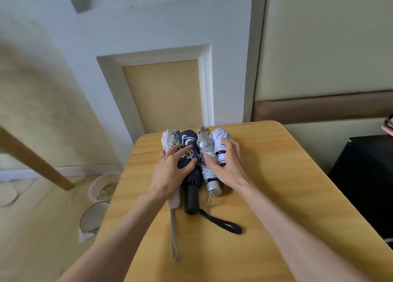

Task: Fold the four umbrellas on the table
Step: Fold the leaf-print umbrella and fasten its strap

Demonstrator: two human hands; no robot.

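Yellow wooden table (265, 196) stands before a white door (165, 94) with yellow panels. Four folded umbrellas lie side by side on it, under the two hands. The left hand (170, 171) rests with spread, straight fingers on the cream umbrella (169, 138) and the navy umbrella (188, 141). The right hand (228, 165) lies with loosely bent fingers over the white umbrella (219, 139), its thumb on the silver umbrella (207, 173). Below the left wrist a black strap (221, 223) lies on the table. Left of that hand, a bowl (104, 188) stands on the floor.
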